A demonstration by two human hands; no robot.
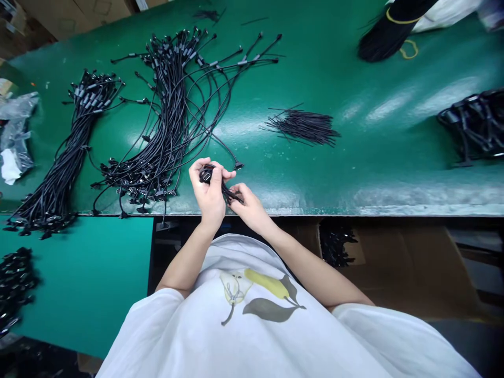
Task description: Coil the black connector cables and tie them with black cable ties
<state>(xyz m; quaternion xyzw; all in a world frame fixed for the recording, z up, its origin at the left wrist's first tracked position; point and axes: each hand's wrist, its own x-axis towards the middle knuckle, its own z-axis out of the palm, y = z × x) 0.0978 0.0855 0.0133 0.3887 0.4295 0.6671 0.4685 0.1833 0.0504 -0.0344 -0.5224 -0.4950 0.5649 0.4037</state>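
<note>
My left hand (208, 191) is closed around a coiled black cable (226, 190), just over the table's front edge. A connector with a metal opening shows between its thumb and fingers. Close beside it, my right hand (249, 206) pinches the lower end of the same coil with thumb and fingers. Part of the coil is hidden by the fingers. Left of my hands lies a large pile of loose black cables (173, 105) with connectors at both ends. Beyond my right hand is a small heap of black ties (305, 127), thin and straight.
A second cable bundle (74, 136) lies further left. At the right edge are coiled cables (476, 123). A thick bunch of black ties (381, 39) with a yellow band rests at the back right. Below the table, an open cardboard box (405, 262) holds dark pieces.
</note>
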